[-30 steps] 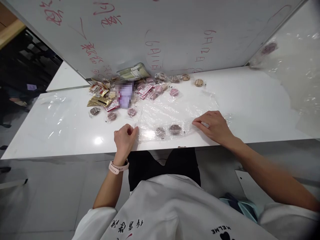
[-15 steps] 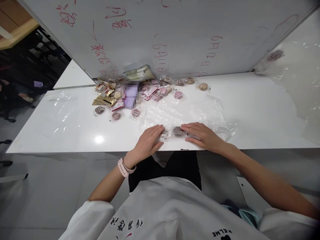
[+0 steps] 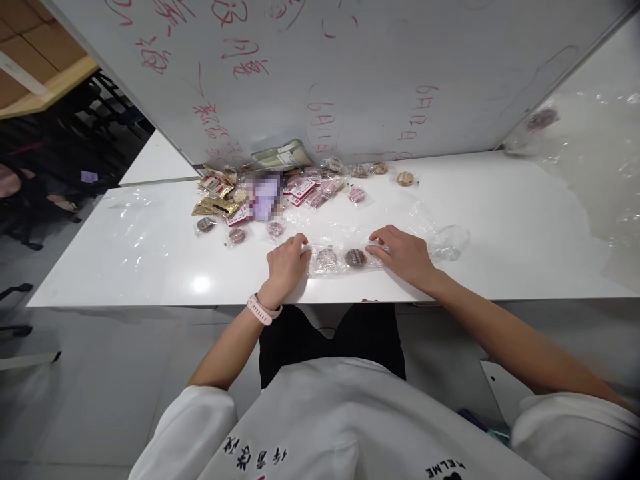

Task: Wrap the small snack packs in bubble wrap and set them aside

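Two round treats in clear wrappers lie side by side near the table's front edge: a pale one [image 3: 327, 259] on the left and a dark brown one [image 3: 355, 258] on the right. Under and behind them spreads a crinkled clear plastic sheet [image 3: 385, 217]. My left hand [image 3: 289, 263] rests just left of the pale treat, fingers bent, with a gap between thumb and forefinger at the plastic's edge. On the other side, my right hand [image 3: 403, 257] has thumb and fingers apart beside the dark treat. Neither hand visibly grips anything.
Behind is a pile of gold packets [image 3: 215, 205], a blurred purple item [image 3: 267, 197] and several wrapped treats, with a green pouch [image 3: 284, 155] against the whiteboard [image 3: 370, 73]. More clear plastic [image 3: 590, 173] lies at the right. The white table's [image 3: 150, 267] front edge is close.
My fingers have drawn back off the two wrapped treats, the left hand leftward and the right hand slightly rightward, so both treats now show fully. The view has shifted slightly.
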A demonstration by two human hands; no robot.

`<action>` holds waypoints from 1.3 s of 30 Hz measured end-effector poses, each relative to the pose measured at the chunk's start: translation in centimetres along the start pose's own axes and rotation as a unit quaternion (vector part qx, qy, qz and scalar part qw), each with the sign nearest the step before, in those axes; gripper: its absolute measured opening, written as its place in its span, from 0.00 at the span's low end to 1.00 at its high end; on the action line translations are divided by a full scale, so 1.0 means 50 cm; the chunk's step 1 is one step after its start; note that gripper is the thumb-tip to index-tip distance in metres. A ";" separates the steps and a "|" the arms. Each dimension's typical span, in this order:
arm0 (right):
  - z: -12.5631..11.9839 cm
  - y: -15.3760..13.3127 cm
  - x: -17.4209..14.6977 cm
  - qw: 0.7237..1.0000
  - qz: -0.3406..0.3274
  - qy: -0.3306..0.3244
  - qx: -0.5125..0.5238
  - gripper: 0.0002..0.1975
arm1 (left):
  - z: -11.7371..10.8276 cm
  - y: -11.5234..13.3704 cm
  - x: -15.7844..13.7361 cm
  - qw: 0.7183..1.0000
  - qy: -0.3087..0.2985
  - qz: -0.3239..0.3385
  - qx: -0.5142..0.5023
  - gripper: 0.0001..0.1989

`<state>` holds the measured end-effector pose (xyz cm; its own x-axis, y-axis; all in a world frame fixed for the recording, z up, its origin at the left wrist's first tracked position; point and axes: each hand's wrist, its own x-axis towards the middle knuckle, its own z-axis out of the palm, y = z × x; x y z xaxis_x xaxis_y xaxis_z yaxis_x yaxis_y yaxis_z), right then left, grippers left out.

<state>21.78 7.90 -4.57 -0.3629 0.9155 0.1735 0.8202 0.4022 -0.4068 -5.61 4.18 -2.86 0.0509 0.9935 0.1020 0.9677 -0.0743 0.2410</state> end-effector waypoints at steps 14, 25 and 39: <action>0.023 0.018 0.001 0.993 -0.107 0.015 0.038 0.20 | 0.011 -0.018 0.025 0.997 -0.021 0.049 -0.052 0.12; 0.031 -0.033 -0.022 0.976 -0.206 0.044 -0.045 0.16 | -0.030 0.047 -0.086 0.922 -0.027 -0.037 -0.385 0.09; 0.056 -0.034 -0.040 0.982 -0.188 -0.007 -0.034 0.19 | -0.001 0.067 -0.045 0.584 0.030 -0.301 -0.753 0.14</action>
<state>19.91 5.37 -6.73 -0.6513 0.7023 0.2873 0.6548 0.7115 -0.2549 -2.47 1.67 -2.25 -0.2396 0.8774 -0.4157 -0.5116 0.2498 0.8221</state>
